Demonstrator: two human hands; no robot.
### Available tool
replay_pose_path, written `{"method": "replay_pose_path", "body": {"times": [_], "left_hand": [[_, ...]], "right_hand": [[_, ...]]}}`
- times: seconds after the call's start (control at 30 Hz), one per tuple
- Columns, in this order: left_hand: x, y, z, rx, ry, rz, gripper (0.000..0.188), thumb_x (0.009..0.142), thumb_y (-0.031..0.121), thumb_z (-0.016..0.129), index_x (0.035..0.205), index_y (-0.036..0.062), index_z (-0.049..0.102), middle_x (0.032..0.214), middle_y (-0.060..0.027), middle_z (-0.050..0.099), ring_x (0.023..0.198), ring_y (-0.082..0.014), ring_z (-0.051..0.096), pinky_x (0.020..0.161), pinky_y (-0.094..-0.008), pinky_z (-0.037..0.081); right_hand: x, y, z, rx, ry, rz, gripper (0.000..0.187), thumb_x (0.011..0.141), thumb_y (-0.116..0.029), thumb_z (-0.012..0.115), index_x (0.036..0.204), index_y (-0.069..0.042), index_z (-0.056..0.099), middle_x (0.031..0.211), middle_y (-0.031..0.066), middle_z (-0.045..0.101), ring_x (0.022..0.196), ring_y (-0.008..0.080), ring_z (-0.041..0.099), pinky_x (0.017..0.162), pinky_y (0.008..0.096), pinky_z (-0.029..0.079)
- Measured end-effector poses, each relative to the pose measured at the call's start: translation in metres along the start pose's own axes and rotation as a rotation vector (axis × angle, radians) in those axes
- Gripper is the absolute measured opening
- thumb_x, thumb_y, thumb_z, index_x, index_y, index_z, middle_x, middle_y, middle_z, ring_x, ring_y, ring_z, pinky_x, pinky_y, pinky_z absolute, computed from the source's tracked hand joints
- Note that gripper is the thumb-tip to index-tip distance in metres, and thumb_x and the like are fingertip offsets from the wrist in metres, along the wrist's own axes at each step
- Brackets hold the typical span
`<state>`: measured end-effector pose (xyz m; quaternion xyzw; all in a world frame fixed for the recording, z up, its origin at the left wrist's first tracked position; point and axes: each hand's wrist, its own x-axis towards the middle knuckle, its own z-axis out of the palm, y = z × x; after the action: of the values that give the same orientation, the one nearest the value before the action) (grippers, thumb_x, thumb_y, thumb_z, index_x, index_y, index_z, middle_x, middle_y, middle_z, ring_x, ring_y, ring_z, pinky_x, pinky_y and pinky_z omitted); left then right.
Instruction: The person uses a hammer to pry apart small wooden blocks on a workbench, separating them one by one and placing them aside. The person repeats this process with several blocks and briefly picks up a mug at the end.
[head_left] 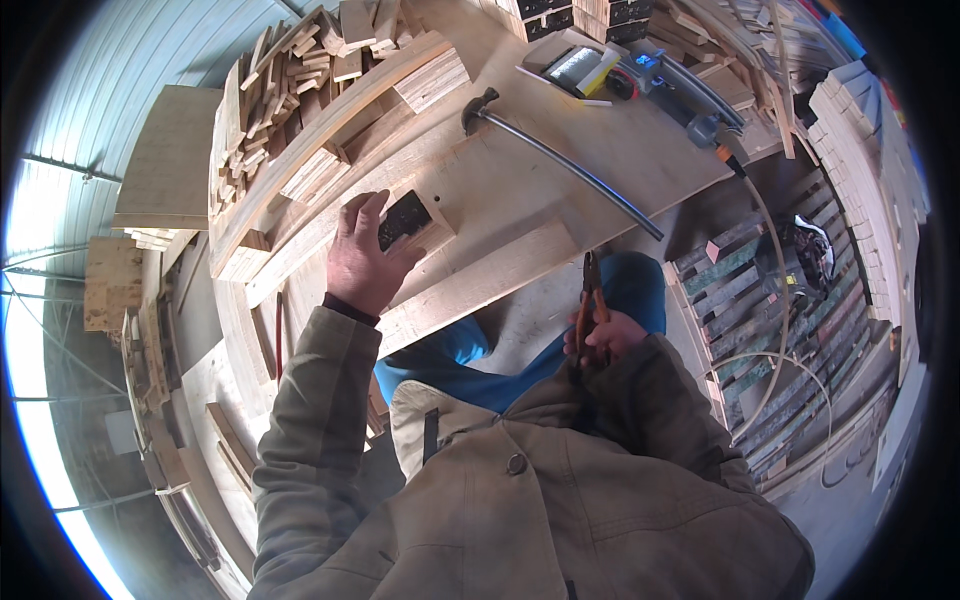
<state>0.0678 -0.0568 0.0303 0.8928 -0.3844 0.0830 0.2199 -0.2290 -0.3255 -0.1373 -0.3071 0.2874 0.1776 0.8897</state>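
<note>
The left hand [366, 252], nearer, curves at the black-faced block [406, 219] slanting toward upper right, grip unclear; the right hand [616, 336] clasps pliers [599, 301].

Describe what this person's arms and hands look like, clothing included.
The left hand and right hand are both bare, without gloves. Both arms wear long, loose, brownish-khaki jacket sleeves, creased along their length: the left sleeve looks lighter, the right sleeve darker in shade. A dark inner cuff shows at the left wrist. No markings can be made out on either sleeve.
</note>
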Motion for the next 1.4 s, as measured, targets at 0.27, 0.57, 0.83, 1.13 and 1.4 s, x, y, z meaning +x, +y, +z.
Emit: {"method": "replay_pose_path", "body": {"times": [0.27, 0.57, 0.83, 1.13, 1.4], "left_hand": [[-0.011, -0.017, -0.013, 0.057, -0.033, 0.041, 0.082, 0.074, 0.027, 0.096, 0.140, -0.0045, 0.059, 0.136, -0.0225, 0.063, 0.124, -0.0399, 0.063, 0.107, -0.0479, 0.053], [-0.002, -0.032, -0.015, -0.236, -0.311, -0.269, 0.070, 0.071, 0.026, 0.096, 0.128, -0.0038, 0.069, 0.118, -0.0207, 0.076, 0.104, -0.0296, 0.077, 0.094, -0.0402, 0.061], [-0.029, 0.009, 0.003, 0.013, 0.030, -0.017, 0.057, 0.071, 0.028, 0.094, 0.115, 0.0034, 0.067, 0.109, -0.0168, 0.070, 0.098, -0.0373, 0.070, 0.086, -0.0467, 0.059], [-0.057, 0.076, 0.025, 0.087, 0.039, 0.141, 0.065, 0.067, 0.027, 0.097, 0.119, 0.0052, 0.065, 0.116, -0.0160, 0.068, 0.106, -0.0383, 0.066, 0.093, -0.0508, 0.055], [-0.042, 0.043, 0.008, -0.146, 0.015, -0.017, 0.074, 0.082, 0.039, 0.092, 0.135, -0.0035, 0.064, 0.132, -0.0243, 0.066, 0.122, -0.0414, 0.066, 0.105, -0.0478, 0.054]], "right_hand": [[-0.005, -0.002, 0.006, 0.011, 0.017, 0.011, 0.060, 0.079, 0.003, 0.054, 0.139, 0.000, 0.051, 0.117, 0.0204, 0.068, 0.108, 0.0350, 0.072, 0.081, 0.0389, 0.063], [-0.004, 0.000, 0.003, 0.014, 0.017, -0.001, 0.060, 0.079, 0.003, 0.055, 0.139, 0.000, 0.051, 0.117, 0.0203, 0.068, 0.108, 0.0348, 0.072, 0.080, 0.0402, 0.062], [0.001, 0.003, -0.001, 0.016, 0.029, 0.022, 0.060, 0.080, 0.004, 0.055, 0.139, -0.002, 0.052, 0.116, 0.0204, 0.069, 0.109, 0.0363, 0.072, 0.081, 0.0422, 0.063], [-0.001, 0.004, -0.002, 0.038, -0.006, -0.002, 0.057, 0.081, 0.004, 0.055, 0.138, -0.001, 0.053, 0.116, 0.0208, 0.069, 0.111, 0.0365, 0.071, 0.081, 0.0427, 0.063], [-0.002, 0.005, 0.000, -0.017, 0.041, 0.004, 0.057, 0.081, 0.002, 0.056, 0.138, 0.000, 0.053, 0.117, 0.0205, 0.069, 0.109, 0.0353, 0.071, 0.079, 0.0408, 0.062]]}}
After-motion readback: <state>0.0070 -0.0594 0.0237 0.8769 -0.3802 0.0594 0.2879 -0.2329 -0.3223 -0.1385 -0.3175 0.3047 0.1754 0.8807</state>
